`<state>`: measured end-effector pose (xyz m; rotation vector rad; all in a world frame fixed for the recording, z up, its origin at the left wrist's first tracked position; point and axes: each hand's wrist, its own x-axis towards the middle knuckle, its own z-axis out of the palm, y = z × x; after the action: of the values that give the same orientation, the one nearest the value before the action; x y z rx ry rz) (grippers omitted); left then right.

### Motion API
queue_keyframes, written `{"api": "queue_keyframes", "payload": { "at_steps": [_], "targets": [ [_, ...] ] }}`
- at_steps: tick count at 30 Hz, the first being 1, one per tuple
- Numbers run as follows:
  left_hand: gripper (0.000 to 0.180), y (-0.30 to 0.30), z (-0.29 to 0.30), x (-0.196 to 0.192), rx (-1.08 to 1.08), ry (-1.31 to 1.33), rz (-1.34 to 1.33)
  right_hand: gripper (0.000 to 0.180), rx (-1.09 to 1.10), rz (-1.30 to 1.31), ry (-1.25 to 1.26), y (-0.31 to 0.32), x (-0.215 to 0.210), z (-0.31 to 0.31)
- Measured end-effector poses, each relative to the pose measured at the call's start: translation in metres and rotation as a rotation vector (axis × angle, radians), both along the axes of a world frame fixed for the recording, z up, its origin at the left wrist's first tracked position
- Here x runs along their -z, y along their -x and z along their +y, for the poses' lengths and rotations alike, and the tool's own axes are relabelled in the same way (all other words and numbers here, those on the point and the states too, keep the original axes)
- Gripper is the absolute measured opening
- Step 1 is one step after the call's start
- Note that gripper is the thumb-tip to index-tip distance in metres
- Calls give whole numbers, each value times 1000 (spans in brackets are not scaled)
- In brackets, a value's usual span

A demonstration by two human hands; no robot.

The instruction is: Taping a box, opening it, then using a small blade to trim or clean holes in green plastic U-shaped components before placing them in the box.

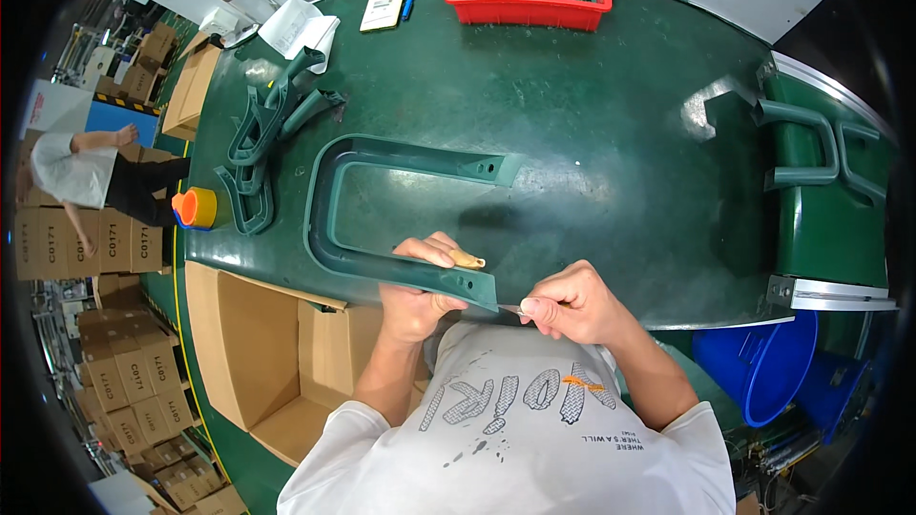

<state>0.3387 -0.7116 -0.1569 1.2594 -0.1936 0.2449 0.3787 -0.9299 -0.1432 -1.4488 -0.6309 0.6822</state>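
A U-shaped green plastic handle (320, 205) lies in front of me, its bend to the left and both holed ends pointing right. My left hand (408, 313) is closed around its near arm, close to the end; a tan finger cot (466, 258) covers one fingertip. My right hand (580, 305) pinches a thin blade-like tool (511, 308), whose tip is at the end edge of that near arm. Most of the tool is hidden by my fingers, so its exact kind is unclear. The handle's far arm (458, 164) is over the green tabletop (611, 200).
Several green handles (253, 133) are piled at the left, near an orange tape roll (198, 208). A red bin (525, 11) of small green pieces and a phone (386, 0) stand at the back. Handles (806, 114) lie right; a cardboard box (239, 343) and blue bin (754, 362) flank me.
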Motion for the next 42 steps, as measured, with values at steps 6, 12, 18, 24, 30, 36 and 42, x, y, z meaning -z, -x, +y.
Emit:
{"api": "queue_keyframes", "payload": {
  "at_steps": [6,12,18,24,30,36,42],
  "targets": [
    [44,-1,-4,0,-57,-12,-2,29,-45,-173,-20,3,5,2],
    [45,-6,-2,-4,-152,152,71,16,103,-240,-25,11,4,9],
    [45,-1,-3,1,-177,185,153,19,514,-732,9,-6,-10,10],
    [44,0,-9,-7,-168,186,168,21,576,-826,29,-4,-5,13],
    [42,0,-11,-9,-180,193,157,20,579,-817,36,-4,-6,14],
    [43,1,-11,-6,-181,197,175,19,571,-823,33,-5,-7,14],
    [44,2,-11,-8,-176,183,186,19,571,-829,35,-4,-6,13]
  ]
}}
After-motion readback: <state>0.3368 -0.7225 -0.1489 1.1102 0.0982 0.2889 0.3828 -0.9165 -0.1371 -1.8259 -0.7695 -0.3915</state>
